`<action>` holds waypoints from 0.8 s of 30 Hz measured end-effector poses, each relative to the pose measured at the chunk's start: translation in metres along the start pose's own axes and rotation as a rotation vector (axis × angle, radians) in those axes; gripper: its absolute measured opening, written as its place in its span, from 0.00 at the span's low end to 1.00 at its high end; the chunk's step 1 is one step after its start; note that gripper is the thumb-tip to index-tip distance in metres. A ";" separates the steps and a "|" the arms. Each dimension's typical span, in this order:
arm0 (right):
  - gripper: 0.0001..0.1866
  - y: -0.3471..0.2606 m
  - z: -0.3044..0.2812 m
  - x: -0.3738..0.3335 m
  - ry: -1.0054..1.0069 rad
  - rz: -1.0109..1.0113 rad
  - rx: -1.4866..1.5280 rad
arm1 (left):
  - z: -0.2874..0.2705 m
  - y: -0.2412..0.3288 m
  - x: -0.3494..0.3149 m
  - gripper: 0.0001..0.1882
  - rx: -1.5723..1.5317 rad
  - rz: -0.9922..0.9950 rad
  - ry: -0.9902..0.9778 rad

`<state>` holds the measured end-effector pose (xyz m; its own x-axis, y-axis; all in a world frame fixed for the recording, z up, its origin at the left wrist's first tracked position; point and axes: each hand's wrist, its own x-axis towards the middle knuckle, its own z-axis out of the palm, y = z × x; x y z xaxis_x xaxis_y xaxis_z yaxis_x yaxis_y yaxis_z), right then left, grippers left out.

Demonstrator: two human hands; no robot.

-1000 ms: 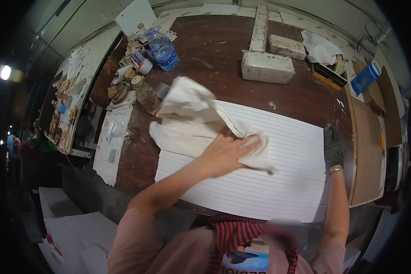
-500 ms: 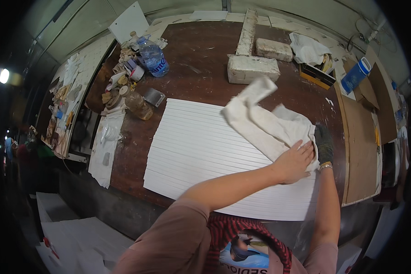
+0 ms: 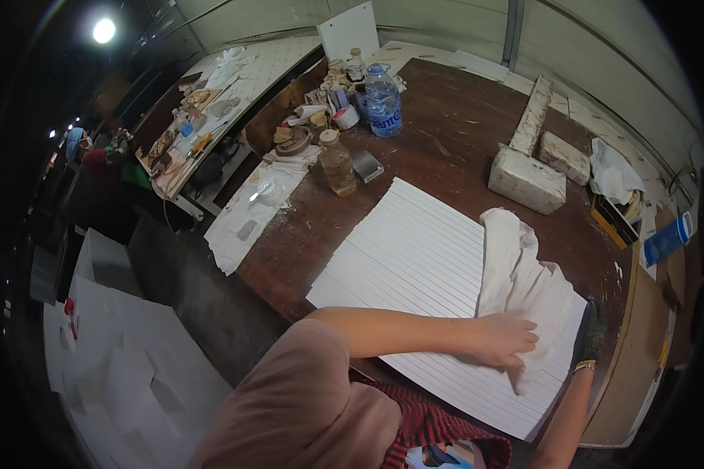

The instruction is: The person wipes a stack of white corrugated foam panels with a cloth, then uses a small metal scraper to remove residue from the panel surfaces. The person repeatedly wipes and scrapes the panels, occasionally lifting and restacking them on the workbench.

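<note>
A crumpled white cloth (image 3: 528, 293) lies over the right part of a stack of white sheets with thin parallel lines (image 3: 414, 250). My bare left hand (image 3: 507, 340) rests on the cloth's near part, its fingers apart and slightly blurred. At the right edge of the white stack is my right hand (image 3: 592, 332), in a dark glove with a bracelet at the wrist. Its fingers point away from me, stretched out along that edge, and I see nothing held in them.
On the brown table (image 3: 446, 168) stand a large blue water bottle (image 3: 383, 102), a brownish jar (image 3: 337, 164) and a grey metal block (image 3: 367, 166). Wrapped blocks (image 3: 528, 180) sit at the back right, near a black box (image 3: 614, 221) and a blue bottle (image 3: 666, 239). Another person (image 3: 94, 168) is far left.
The view has turned, so the table sits tilted. The cloth's raised end has come down onto the white sheets. My left hand's fingers have spread; my right hand stays by the edge.
</note>
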<state>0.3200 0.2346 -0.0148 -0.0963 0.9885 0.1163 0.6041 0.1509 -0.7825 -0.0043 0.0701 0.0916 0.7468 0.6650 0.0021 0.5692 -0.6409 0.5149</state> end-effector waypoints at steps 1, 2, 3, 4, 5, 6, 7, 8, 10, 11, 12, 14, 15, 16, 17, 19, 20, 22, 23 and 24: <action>0.17 0.006 -0.002 0.000 -0.028 -0.047 -0.008 | -0.009 -0.013 -0.003 0.40 -0.014 0.012 -0.045; 0.17 0.013 -0.004 0.000 -0.014 -0.113 -0.021 | -0.012 -0.020 -0.008 0.37 0.122 -0.010 0.285; 0.17 0.018 -0.006 -0.002 -0.008 -0.110 -0.089 | -0.018 -0.033 -0.004 0.38 0.153 -0.008 0.499; 0.17 0.023 -0.007 -0.002 -0.004 -0.183 -0.034 | -0.015 -0.036 0.002 0.40 0.142 -0.192 0.461; 0.18 0.027 -0.008 -0.002 -0.010 -0.190 -0.044 | -0.012 -0.041 0.011 0.42 0.107 -0.321 0.430; 0.18 0.029 -0.008 -0.003 -0.018 -0.188 -0.053 | -0.003 -0.038 0.023 0.44 0.068 -0.262 0.397; 0.19 0.029 -0.008 -0.002 -0.029 -0.177 -0.059 | 0.011 -0.027 0.034 0.45 0.007 -0.155 0.424; 0.19 0.028 -0.008 -0.003 -0.033 -0.166 -0.059 | 0.027 -0.012 0.044 0.43 -0.010 -0.060 0.385; 0.20 0.021 -0.009 -0.004 -0.039 -0.183 -0.092 | 0.043 -0.001 0.051 0.41 0.125 0.006 0.303; 0.21 0.015 -0.010 -0.004 -0.037 -0.213 -0.130 | 0.045 0.002 0.045 0.40 0.115 0.112 0.293; 0.22 0.009 -0.010 -0.008 -0.036 -0.270 -0.194 | 0.040 -0.005 0.030 0.36 0.052 0.057 0.314; 0.23 -0.004 -0.012 -0.014 -0.032 -0.389 -0.355 | 0.008 -0.041 -0.016 0.36 -0.067 -0.160 0.430; 0.23 -0.011 -0.013 -0.018 -0.037 -0.366 -0.382 | -0.012 -0.065 -0.046 0.37 0.076 -0.301 0.449; 0.23 -0.018 -0.012 -0.020 -0.075 -0.190 -0.263 | -0.033 -0.089 -0.073 0.35 0.148 -0.471 0.474; 0.22 -0.025 -0.013 -0.023 -0.073 -0.090 -0.113 | -0.052 -0.109 -0.100 0.35 0.236 -0.631 0.497; 0.19 -0.039 -0.012 -0.025 -0.067 -0.026 -0.249 | -0.067 -0.125 -0.118 0.34 0.511 -0.952 0.339; 0.20 -0.046 -0.012 -0.026 -0.101 -0.032 -0.440 | -0.064 -0.121 -0.112 0.36 0.445 -0.978 0.394; 0.24 -0.060 -0.012 -0.026 -0.229 -0.068 -0.719 | -0.035 -0.090 -0.081 0.37 0.353 -0.703 0.469; 0.27 -0.068 -0.012 -0.026 -0.265 -0.105 -0.752 | -0.017 -0.070 -0.061 0.38 0.318 -0.537 0.526; 0.28 -0.075 -0.012 -0.026 -0.311 -0.114 -0.835 | 0.007 -0.045 -0.042 0.37 0.271 -0.444 0.398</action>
<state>0.2866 0.1978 0.0478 -0.3275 0.9395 -0.0999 0.9445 0.3226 -0.0626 -0.0587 0.0688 0.0624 0.2664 0.9464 0.1829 0.8994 -0.3123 0.3059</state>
